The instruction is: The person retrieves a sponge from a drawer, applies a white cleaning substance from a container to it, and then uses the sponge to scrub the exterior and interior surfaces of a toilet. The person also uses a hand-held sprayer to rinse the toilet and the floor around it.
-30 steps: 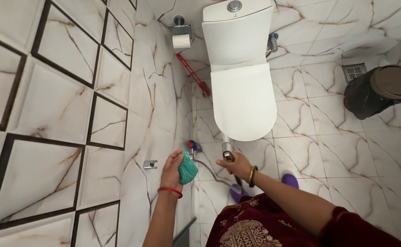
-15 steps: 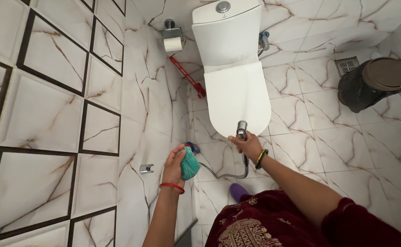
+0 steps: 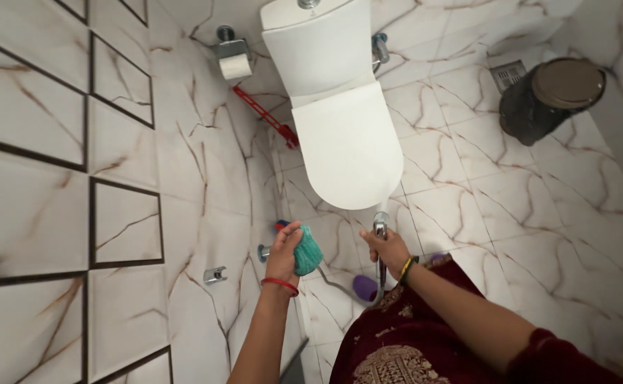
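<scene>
The right hand (image 3: 390,247) still grips the sprayer (image 3: 380,229), now lower beneath the toilet (image 3: 347,142); the left hand (image 3: 284,252) keeps clutching the green scrubber (image 3: 308,251).

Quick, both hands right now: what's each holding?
Left hand: closed on green scrubber.
Right hand: closed on metal spray handle.

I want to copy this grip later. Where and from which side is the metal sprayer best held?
Grip the sprayer on its slim handle below the head, coming from the right side, as the right hand does now. The handle stands upright with the nozzle on top and the hose trailing below, so the fingers wrap the straight middle part.
</scene>
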